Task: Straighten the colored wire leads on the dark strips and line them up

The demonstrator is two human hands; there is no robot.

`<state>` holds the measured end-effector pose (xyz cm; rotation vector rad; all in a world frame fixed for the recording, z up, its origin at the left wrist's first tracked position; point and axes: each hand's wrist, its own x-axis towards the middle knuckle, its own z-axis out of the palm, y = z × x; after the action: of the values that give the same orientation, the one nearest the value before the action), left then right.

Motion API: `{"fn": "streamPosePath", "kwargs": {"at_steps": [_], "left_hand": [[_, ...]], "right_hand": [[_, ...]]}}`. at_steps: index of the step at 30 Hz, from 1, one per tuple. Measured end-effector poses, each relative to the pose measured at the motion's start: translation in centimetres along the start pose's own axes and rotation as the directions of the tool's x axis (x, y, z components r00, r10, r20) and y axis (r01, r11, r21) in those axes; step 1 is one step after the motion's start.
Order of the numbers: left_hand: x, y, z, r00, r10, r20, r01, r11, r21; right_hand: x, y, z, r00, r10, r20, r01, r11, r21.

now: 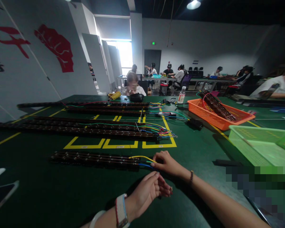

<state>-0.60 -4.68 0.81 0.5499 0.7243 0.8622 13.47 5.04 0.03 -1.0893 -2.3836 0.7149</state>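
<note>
A dark bundle of long strips (97, 160) lies in front of me, with short wires coming from its right end. My right hand (167, 164) pinches the ends of these wires (143, 157); yellow, green and blue ones show, and the tips are hidden by the fingers. Just nearer to me, my left hand (150, 191) rests on its side beside the wires, palm turned right and fingers loosely curved. Nothing shows in it. A woven watch band (120, 207) is on the left wrist, and a beaded bracelet (192, 176) on the right.
Longer strip bundles (97, 129) with coloured leads lie across yellow tape outlines (120, 146) on the green table. To the right stand an orange basket (224, 124) holding another bundle, and a green basket (242, 145). A bottle (181, 95) stands behind. A person (142, 90) sits opposite.
</note>
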Motion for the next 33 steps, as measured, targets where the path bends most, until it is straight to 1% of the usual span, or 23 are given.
{"fn": "streamPosePath", "kwargs": {"at_steps": [2,4,6,11,13,16,18,22,24,26,29,33], "left_hand": [[0.0,0.1,0.0,1.0,-0.001,-0.002,0.001,1.0,0.002],[0.0,0.0,0.0,1.0,-0.003,-0.005,0.003,1.0,0.0],[0.1,-0.1,0.0,1.0,-0.005,-0.004,0.005,1.0,-0.009],[0.2,-0.2,-0.4,1.0,-0.005,0.027,0.006,1.0,-0.028],[0.2,0.0,-0.5,0.998,-0.043,0.047,0.044,0.999,-0.017],[0.3,0.2,-0.6,0.991,-0.112,0.068,0.111,0.994,0.012],[0.5,0.3,-0.7,0.992,-0.109,0.068,0.11,0.994,-0.009],[0.7,0.2,-0.6,0.999,0.001,0.035,0.005,0.986,-0.165],[0.7,0.2,-0.5,0.999,0.054,-0.002,-0.053,0.968,-0.244],[0.6,0.2,-0.3,0.993,0.096,-0.069,-0.112,0.95,-0.293],[0.7,0.1,-0.3,0.977,0.11,-0.18,-0.163,0.934,-0.317],[1.1,-0.1,-0.5,0.961,0.078,-0.264,-0.167,0.929,-0.331]], "right_hand": [[0.3,0.0,0.0,0.999,-0.025,0.044,0.024,1.0,0.016],[0.5,0.0,0.0,0.993,-0.08,0.082,0.079,0.997,0.025],[0.6,-0.1,-0.1,0.988,-0.126,0.095,0.124,0.992,0.027],[0.3,0.0,0.0,0.979,-0.187,0.083,0.185,0.982,0.036],[0.2,0.0,0.2,0.976,-0.203,0.075,0.202,0.979,0.028],[0.0,-0.3,0.4,0.967,-0.251,0.034,0.253,0.967,-0.041],[-0.2,-0.7,0.4,0.954,-0.301,0.005,0.298,0.945,-0.137],[-0.9,-1.5,0.4,0.921,-0.389,-0.024,0.351,0.855,-0.383],[-1.3,-2.0,0.4,0.9,-0.435,-0.001,0.373,0.773,-0.513],[-1.7,-2.4,0.4,0.874,-0.483,0.047,0.404,0.672,-0.621],[-2.3,-3.1,0.5,0.841,-0.529,0.114,0.446,0.557,-0.7],[-2.9,-4.0,1.1,0.815,-0.559,0.151,0.476,0.498,-0.724]]}}
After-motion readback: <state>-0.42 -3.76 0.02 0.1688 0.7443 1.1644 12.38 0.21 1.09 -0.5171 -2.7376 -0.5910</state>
